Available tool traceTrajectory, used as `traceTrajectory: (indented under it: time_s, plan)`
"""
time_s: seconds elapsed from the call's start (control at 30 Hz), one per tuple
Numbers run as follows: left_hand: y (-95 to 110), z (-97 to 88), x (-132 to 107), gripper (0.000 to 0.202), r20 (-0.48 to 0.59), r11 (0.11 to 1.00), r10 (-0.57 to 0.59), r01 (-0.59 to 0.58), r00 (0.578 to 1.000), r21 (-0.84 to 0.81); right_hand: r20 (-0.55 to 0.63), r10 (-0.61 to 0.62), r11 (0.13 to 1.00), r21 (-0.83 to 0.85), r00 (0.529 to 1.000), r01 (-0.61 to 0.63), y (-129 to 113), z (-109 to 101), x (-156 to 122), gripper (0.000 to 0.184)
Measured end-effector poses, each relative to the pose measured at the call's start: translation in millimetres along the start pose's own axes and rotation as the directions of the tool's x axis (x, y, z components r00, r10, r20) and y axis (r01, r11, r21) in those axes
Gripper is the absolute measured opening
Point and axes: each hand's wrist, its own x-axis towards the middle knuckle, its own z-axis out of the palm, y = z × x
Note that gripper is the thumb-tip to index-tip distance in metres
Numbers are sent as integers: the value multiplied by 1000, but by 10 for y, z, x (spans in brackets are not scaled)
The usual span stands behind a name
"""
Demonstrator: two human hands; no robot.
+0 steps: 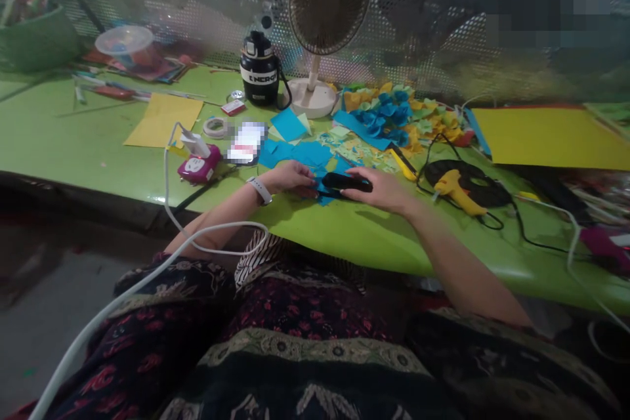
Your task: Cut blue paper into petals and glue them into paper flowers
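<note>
The right hand (380,190) pinches a black object (346,181), hard to identify; the left hand (290,178) curls over blue paper (305,154), its grip hidden. A plastic tub (124,41) sits upper left, contents blurred.

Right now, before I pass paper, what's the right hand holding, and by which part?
The right hand holds a slim black plastic tool by its rear end; exact kind unclear.

A round tan desk fan (329,0) on a white base stands at the back of the green counter (63,138). Just left of the fan sits a black insulated flask (259,69); to its right lie a yellow card sheet (551,138) and a yellow glue gun (455,191).
</note>
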Motion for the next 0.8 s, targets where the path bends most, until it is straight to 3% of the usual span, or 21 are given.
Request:
traceTrajectory:
  time_s: [0.17, 0.4, 0.67, 0.8]
  plan:
    - [-19, 50, 21, 20, -11, 1000, 0, -1, 1000, -20, -67, 13, 988, 157, 998, -2, -99, -36, 149, 58]
    - [5, 84, -30, 19, -36, 1000, 9, -9, 999, -17, -144, -30, 980, 191, 989, 57, -312, 65, 546, 61]
    - [4, 70, 16, 27, -31, 999, 25, -26, 999, -41, -146, -41, 999, 13, 988, 43, -472, 252, 923, 54]
    - [10, 64, 24, 25, -36, 999, 21, -22, 999, -30, -66, -26, 999, -22, 997, 25, -438, 339, 987, 53]
